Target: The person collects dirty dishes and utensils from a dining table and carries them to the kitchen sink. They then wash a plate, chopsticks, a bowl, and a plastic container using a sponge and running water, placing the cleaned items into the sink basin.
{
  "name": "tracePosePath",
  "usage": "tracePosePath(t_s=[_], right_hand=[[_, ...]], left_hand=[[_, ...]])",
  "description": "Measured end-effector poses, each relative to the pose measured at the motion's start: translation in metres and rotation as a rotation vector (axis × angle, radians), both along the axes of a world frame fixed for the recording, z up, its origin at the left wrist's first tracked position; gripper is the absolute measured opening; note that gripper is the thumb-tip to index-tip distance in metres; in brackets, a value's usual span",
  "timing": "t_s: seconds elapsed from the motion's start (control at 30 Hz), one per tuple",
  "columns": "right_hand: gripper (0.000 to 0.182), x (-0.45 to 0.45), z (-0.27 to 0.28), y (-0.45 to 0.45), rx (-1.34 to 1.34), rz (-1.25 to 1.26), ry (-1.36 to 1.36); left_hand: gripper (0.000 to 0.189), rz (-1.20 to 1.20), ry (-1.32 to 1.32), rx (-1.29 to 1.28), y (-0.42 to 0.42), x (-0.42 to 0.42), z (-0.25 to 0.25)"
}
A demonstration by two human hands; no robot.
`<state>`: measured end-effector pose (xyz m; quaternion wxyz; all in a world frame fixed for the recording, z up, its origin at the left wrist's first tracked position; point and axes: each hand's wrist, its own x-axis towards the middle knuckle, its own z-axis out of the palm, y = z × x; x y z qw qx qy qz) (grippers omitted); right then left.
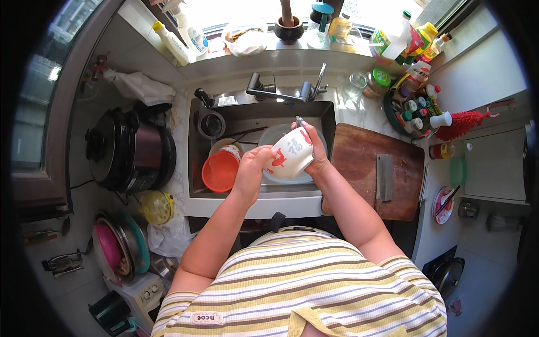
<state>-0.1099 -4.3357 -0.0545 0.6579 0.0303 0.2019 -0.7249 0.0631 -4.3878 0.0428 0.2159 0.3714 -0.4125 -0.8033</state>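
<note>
A white ceramic bowl (290, 153) with red fish and a grey character is tilted on its side above the sink (261, 194). My left hand (254, 165) grips its rim, thumb on the outer wall. My right hand (315, 145) wraps the opposite side, pressing what looks like a steel-wool scourer (299, 121) against the bowl. Beneath, a translucent round basin (269, 139) stands in the sink, partly hidden by the bowl. Left of it are an orange-red plastic bowl (220, 172), a patterned bowl (230, 149) and dark chopsticks (248, 134).
A grey faucet (278, 93) spans the sink's back. On the right, a cleaver (384, 177) lies on a wooden cutting board (353, 164). An electric pressure cooker (134, 149) stands left; seasoning bottles (417, 111) crowd the right corner. A strainer cup (212, 125) sits in the sink's back-left corner.
</note>
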Motion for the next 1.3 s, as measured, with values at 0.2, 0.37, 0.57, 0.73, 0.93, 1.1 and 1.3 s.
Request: tracePosePath(t_s=[0.2,0.37,0.57,0.73,0.93,1.1,1.3], right_hand=[[0.028,0.001,0.006,0.001,0.026,-0.034,0.026],[0.027,0.004,0.012,0.002,0.089,-0.075,0.040],[0.027,-0.001,0.008,0.004,0.075,-0.038,0.049],[0.027,-0.001,0.008,0.005,0.044,-0.027,0.036],[0.026,0.002,0.006,0.003,0.085,-0.089,0.047],[0.027,-0.002,0.003,0.005,0.040,-0.048,0.018],[0.026,0.000,0.009,0.004,0.075,-0.063,0.032]], left_hand=[[0.025,0.032,0.050,-0.001,0.002,-0.001,-0.003],[0.024,0.058,0.055,0.049,0.003,-0.002,0.000],[0.024,0.011,0.105,0.058,0.000,-0.001,-0.004],[0.023,0.035,0.096,0.041,0.001,-0.002,-0.006],[0.023,0.003,0.082,0.021,-0.002,-0.002,-0.005],[0.023,0.080,0.071,0.027,0.002,-0.007,-0.004],[0.019,-0.019,0.143,0.004,-0.004,-0.002,-0.014]])
